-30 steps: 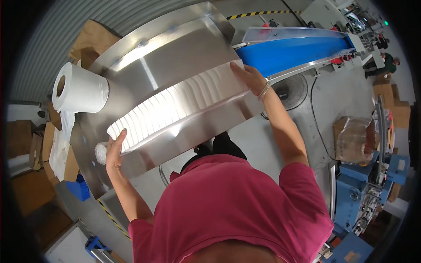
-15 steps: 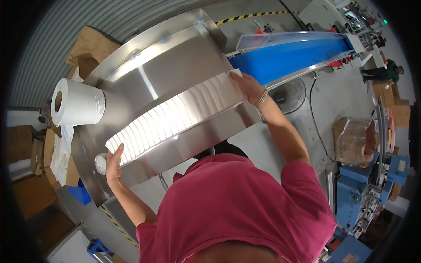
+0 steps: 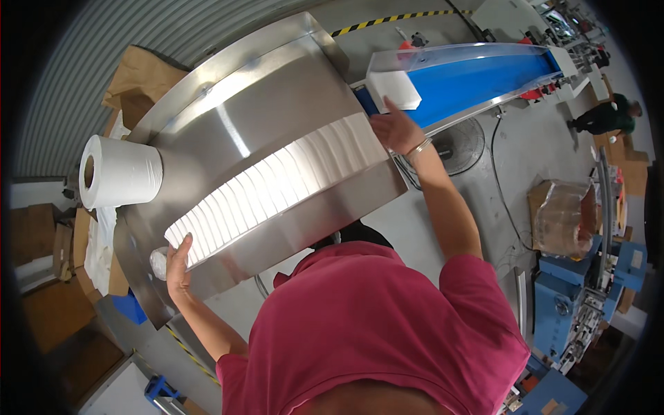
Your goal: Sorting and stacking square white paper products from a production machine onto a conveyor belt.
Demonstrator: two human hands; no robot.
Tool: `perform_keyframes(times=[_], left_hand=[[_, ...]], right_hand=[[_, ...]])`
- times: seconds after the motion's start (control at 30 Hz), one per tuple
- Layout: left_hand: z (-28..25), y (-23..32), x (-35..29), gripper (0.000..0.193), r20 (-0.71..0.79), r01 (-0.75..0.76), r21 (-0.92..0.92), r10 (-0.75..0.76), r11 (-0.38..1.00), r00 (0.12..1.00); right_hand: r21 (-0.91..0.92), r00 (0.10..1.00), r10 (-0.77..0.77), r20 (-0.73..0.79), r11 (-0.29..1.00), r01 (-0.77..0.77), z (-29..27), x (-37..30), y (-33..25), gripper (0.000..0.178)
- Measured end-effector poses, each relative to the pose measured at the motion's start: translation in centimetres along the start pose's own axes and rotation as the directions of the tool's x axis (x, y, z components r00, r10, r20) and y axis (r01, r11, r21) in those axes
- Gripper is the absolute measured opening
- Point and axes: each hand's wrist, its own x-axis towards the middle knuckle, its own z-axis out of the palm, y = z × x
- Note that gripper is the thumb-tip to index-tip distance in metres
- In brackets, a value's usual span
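A long row of white folded paper stacks (image 3: 277, 181), standing side by side, lies slantwise along the near side of a steel table (image 3: 277, 104). My left hand (image 3: 178, 266) is closed round the row's left end, thumb on the near side; some of its fingers are hidden. My right hand (image 3: 398, 129) is just off the row's right end, fingers apart and empty. Close beyond its fingertips, a white block-shaped stack (image 3: 393, 91) sits at the near end of a blue conveyor belt (image 3: 477, 81).
A large white roll (image 3: 121, 171) stands on the table's left, with a small clear-wrapped bundle (image 3: 159, 263) near my left hand. Raised steel walls edge the table. A floor fan (image 3: 456, 146) stands below the conveyor. Another person (image 3: 609, 116) is far right, near cartons and blue machinery (image 3: 553, 311).
My right hand has come away from the row's right end and its fingers have spread. A white stack has appeared at the conveyor's near end. My left hand stays at the row's left end.
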Motion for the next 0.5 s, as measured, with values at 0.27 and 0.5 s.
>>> perform_keyframes(times=[0.27, 0.5], left_hand=[[-0.1, 0.2, 0.2, 0.076, -0.014, 0.043, -0.003, -0.043, 0.999, 0.999], [0.0, 0.2, 0.0, 0.079, -0.010, 0.026, 0.028, -0.026, 0.999, 1.000]], right_hand=[[-0.471, 0.953, -0.201, 0.226, 0.834, 0.288, 3.8, -3.8, 3.3, 0.052], [-0.876, 0.715, -0.655, 0.245, 0.167, 0.453, 3.8, -4.2, 3.2, 0.050]])
